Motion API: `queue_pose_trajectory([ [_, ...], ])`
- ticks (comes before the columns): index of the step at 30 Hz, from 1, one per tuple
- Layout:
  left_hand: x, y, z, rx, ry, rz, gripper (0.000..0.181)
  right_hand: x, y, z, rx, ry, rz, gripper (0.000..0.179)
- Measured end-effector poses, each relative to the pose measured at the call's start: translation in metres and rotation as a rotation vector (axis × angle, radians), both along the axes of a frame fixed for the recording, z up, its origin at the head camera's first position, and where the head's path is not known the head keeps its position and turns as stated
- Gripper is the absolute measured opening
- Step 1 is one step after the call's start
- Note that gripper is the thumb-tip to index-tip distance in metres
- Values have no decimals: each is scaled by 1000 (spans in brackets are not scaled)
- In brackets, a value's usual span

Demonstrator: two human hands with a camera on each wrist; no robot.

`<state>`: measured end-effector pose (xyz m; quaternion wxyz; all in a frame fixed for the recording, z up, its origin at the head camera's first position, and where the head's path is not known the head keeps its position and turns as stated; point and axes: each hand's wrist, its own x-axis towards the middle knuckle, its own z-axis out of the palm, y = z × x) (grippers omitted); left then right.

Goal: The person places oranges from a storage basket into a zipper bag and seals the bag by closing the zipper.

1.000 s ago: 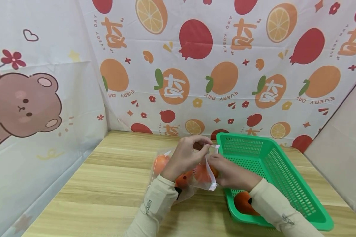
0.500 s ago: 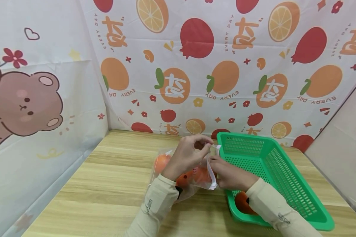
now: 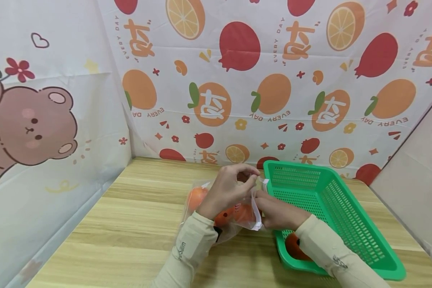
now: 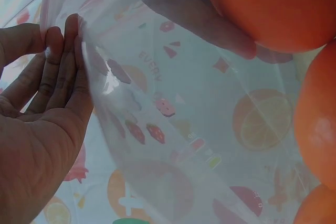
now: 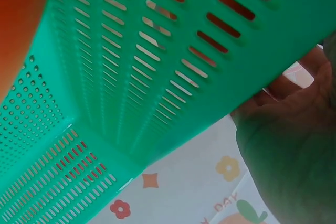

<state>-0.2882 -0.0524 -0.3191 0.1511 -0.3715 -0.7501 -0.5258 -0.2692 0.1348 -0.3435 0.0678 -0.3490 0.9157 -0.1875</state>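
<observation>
My left hand [image 3: 230,188] pinches the upper edge of a clear zip bag [image 3: 256,214] between thumb and fingertips. The left wrist view shows the bag's film, with small printed pictures, stretched away from those fingers. My right hand [image 3: 282,210] reaches into the bag's mouth and holds a smooth orange-red round fruit [image 4: 270,3]; its fingers [image 4: 210,27] lie along the fruit's underside, while the thumb is hidden. Further in, the bag contains more such fruit, including one orange fruit [image 3: 197,197] at its left end and another [image 3: 223,218] near the left wrist.
A green plastic basket [image 3: 360,208] with slotted walls stands to the right, its left rim close to the bag's mouth. One orange-red fruit [image 3: 294,248] lies in its near corner, partly behind my right sleeve. Printed cloth [image 3: 209,64] hangs behind the wooden table [image 3: 104,224].
My right hand has shifted slightly left, deeper into the bag's mouth, taking the fruit with it. The left hand keeps its pinch on the bag's edge in nearly the same place.
</observation>
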Motion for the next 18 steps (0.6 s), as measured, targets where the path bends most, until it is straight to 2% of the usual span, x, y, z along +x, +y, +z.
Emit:
queue_pose_trajectory([
  [3,0,1,0,2,7,-6,11,0,1,0,-14,-22,-9,53],
  [7,0,2,0,1,6,-8,11,-1,2,-1,-6,-2,-3,53],
  [14,0,1,-2,-8,2,-9,11,-4,2,-5,-27,12,48,50],
  [18,1,1,-3,-3,9,-13,11,-4,2,-6,-30,-17,14,56],
])
